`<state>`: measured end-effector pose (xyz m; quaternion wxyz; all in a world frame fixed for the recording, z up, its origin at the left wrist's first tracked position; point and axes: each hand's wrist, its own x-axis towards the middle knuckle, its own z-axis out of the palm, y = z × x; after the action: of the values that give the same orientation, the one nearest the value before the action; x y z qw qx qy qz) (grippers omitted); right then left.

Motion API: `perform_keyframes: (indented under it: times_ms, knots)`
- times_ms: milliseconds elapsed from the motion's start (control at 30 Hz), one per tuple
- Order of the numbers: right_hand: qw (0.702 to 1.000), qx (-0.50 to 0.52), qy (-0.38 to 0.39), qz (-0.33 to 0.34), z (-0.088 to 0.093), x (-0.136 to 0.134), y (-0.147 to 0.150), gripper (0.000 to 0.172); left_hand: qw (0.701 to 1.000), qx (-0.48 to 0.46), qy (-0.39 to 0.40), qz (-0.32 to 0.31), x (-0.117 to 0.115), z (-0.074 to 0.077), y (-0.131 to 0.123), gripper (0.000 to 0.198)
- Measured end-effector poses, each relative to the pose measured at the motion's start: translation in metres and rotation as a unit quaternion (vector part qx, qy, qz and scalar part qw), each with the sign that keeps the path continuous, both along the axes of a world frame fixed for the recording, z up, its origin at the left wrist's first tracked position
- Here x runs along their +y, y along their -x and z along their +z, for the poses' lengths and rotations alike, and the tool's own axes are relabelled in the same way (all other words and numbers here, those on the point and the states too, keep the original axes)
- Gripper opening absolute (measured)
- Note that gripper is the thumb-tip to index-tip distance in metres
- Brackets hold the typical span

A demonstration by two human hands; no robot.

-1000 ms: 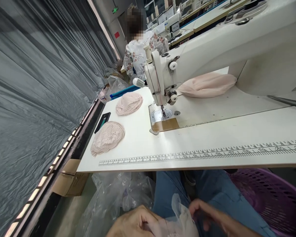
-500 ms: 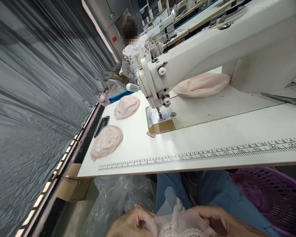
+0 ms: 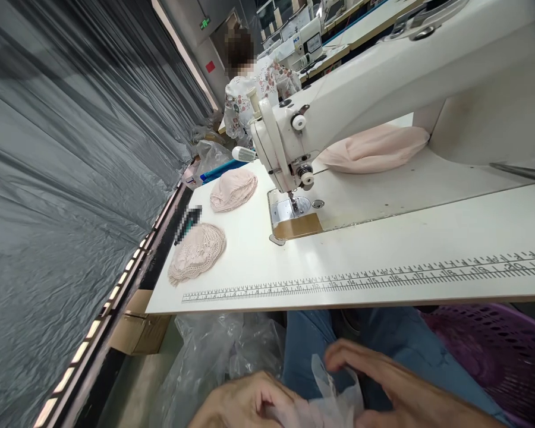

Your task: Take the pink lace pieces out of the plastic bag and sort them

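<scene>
Low in the head view, over my lap in blue jeans, both my hands work a thin clear plastic bag [image 3: 334,389] with pale pink fabric in it. My left hand [image 3: 245,404] is closed on the bag's left side. My right hand [image 3: 396,392] reaches in from the right with fingers stretched toward the bag's top, touching it. Above them is the white sewing table [image 3: 383,249] with a printed ruler along its front edge. A white sewing machine [image 3: 339,113] stands on it.
Two pink lace caps [image 3: 197,252] [image 3: 233,189] lie on the table's left part, with a dark phone [image 3: 187,224] beside them. Pink fabric [image 3: 374,148] lies under the machine arm. A purple basket [image 3: 494,351] sits at my right, clear plastic bags [image 3: 214,356] and a cardboard box [image 3: 138,324] at my left. Another person [image 3: 249,89] sits farther back.
My right hand has opened and lifted its fingers off the bundle. The lace fabric seen between the hands half a second ago has dropped out of sight, leaving the plastic bag on top.
</scene>
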<state>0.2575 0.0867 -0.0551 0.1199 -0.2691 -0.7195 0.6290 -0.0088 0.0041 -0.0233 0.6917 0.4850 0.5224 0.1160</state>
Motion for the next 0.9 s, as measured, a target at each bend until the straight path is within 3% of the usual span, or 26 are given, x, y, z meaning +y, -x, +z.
perform_keyframes:
  times_ms: [67,167,267,400,467,633,900]
  knots:
    - [0.998,-0.008,0.007,0.066,0.018,0.007,0.004,0.076,0.997,-0.044,-0.005,-0.058,0.01,0.003,-0.005,0.071]
    - [0.986,-0.004,-0.004,0.166,0.04,0.012,0.014,0.086,0.987,-0.091,-0.035,-0.128,0.018,0.012,-0.01,0.071]
    - [0.981,-0.05,-0.026,0.185,0.043,0.008,0.022,0.072,0.984,-0.072,-0.076,-0.144,0.019,0.018,-0.009,0.072]
    - [0.986,-0.093,-0.038,0.134,0.032,-0.002,0.019,0.021,0.988,-0.024,-0.095,-0.119,0.016,0.018,-0.003,0.071]
    - [0.985,-0.104,-0.027,0.135,0.03,-0.004,0.017,0.011,0.988,-0.033,-0.092,-0.118,0.016,0.018,-0.002,0.071]
    - [0.987,-0.093,0.031,0.13,0.034,-0.003,0.02,0.018,0.985,-0.059,-0.106,-0.121,0.021,0.023,0.0,0.07]
    - [0.989,-0.083,0.039,0.115,0.021,-0.005,0.025,0.021,0.99,0.044,-0.08,-0.108,0.018,0.018,-0.009,0.076]
